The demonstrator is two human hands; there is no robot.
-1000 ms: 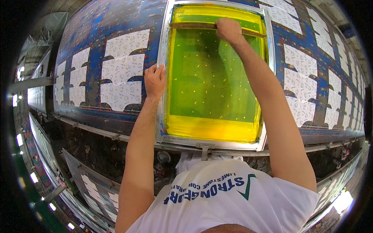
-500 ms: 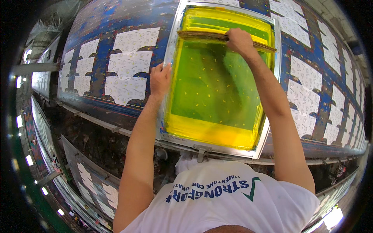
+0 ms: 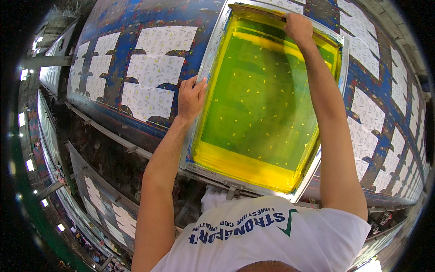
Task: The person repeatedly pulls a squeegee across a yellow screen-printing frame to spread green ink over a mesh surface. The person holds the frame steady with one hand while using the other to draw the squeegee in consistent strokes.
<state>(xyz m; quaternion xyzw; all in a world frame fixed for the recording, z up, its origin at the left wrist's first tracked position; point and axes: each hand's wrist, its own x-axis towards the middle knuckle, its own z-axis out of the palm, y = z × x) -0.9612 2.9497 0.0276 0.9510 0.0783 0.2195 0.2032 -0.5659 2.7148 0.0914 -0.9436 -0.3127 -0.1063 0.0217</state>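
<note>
A screen-printing frame (image 3: 216,45) with pale metal rails lies slightly turned on the long printing table. Its green mesh (image 3: 258,109) carries small yellow marks, and yellow ink (image 3: 247,165) bands the near end and edges. At the far end, my right hand (image 3: 299,28) grips a long brown squeegee (image 3: 257,11) that spans the mesh from side to side. My left hand (image 3: 191,97) is closed over the left rail, its fingertips on the metal. Whatever lies under the screen shows only dimly through the mesh.
White patterned fabric pieces (image 3: 149,68) lie in rows left and right of the frame on the blue, paint-spotted table (image 3: 118,54). A metal rail (image 3: 108,131) runs along its near edge, with a small metal bracket (image 3: 232,192) against the frame. Another table with white pieces (image 3: 93,192) stands lower left.
My right hand has pushed the squeegee away from me to the far end of the screen. My left hand stays on the left rail. The view has shifted slightly.
</note>
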